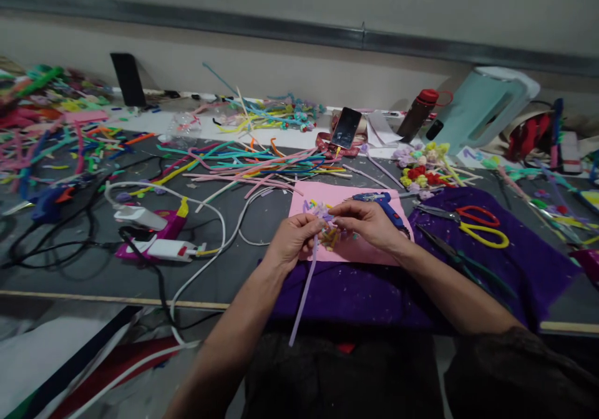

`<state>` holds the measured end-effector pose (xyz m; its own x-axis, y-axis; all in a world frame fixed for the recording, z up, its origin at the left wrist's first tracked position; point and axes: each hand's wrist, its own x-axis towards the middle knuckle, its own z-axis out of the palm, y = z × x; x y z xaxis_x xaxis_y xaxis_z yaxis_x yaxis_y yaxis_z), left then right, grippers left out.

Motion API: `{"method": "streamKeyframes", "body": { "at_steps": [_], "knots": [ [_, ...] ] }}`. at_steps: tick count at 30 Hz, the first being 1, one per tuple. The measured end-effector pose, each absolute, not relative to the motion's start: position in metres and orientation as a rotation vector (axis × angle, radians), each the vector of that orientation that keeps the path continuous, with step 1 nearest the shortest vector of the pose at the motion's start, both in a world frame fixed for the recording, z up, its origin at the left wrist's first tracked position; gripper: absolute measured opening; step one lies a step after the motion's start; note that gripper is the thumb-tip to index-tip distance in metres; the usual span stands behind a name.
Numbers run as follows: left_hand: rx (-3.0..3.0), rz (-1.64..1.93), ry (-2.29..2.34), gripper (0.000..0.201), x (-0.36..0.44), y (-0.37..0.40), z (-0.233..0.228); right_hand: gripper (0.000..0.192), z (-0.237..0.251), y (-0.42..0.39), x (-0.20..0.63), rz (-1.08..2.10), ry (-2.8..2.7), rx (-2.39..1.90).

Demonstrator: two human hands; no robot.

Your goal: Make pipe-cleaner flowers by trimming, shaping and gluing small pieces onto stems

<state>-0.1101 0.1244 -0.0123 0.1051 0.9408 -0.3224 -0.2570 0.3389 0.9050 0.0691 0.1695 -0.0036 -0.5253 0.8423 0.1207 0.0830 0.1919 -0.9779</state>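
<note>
Between my two hands is a small lilac pipe-cleaner flower [321,211], its long lilac stem [304,300] hanging down past the table edge. My left hand [296,239] pinches it near the top of the stem. Fingers of my right hand [367,222] are closed at the flower's right side, their tips partly hidden. Both hands are over a pink sheet [374,255] with small coloured scraps on it. Just beyond my right hand lies a blue glue gun [386,203]. A purple cloth [346,294] is spread under the sheet.
Scissors with red and yellow handles [482,224] and pliers [458,253] lie on the cloth at right. A magenta power strip [173,225] with cables and a second glue gun [51,203] are at left. Behind are loose pipe cleaners [262,166], a phone [346,128], a bottle [418,114] and a jug [486,107].
</note>
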Motion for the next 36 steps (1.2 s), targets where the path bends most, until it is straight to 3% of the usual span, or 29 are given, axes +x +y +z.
{"method": "streamKeyframes", "body": {
  "at_steps": [8,28,32,36],
  "knots": [
    [0.790,1.024,1.117,0.030,-0.108,0.123,-0.010,0.012,-0.007,0.160,0.056,1.423,-1.697,-0.890],
    [0.866,1.036,1.164,0.028,-0.106,0.122,-0.011,0.015,-0.010,0.156,0.051,1.607,-1.553,-0.859],
    [0.832,1.077,1.157,0.030,-0.110,0.124,-0.011,0.014,-0.006,0.164,0.059,1.447,-1.580,-0.975],
    [0.820,1.066,1.147,0.032,-0.112,0.125,-0.011,0.017,-0.001,0.171,0.069,0.969,-1.784,-0.993]
  ]
}}
